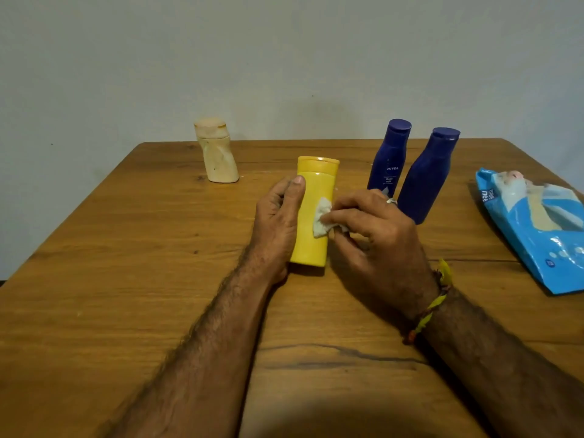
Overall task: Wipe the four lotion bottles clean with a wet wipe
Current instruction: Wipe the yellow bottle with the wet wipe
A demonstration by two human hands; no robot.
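A yellow lotion bottle [313,213] stands upright at the middle of the wooden table [126,279]. My left hand [278,222] grips its left side, thumb up near the cap. My right hand [376,235] pinches a small white wet wipe [321,221] and presses it against the bottle's right face. Two dark blue bottles [389,159] [426,178] stand just behind my right hand. A cream-coloured bottle [218,153] stands apart at the back left.
A blue pack of wet wipes [537,226] lies at the table's right edge. A plain pale wall [284,58] rises right behind the table's far edge.
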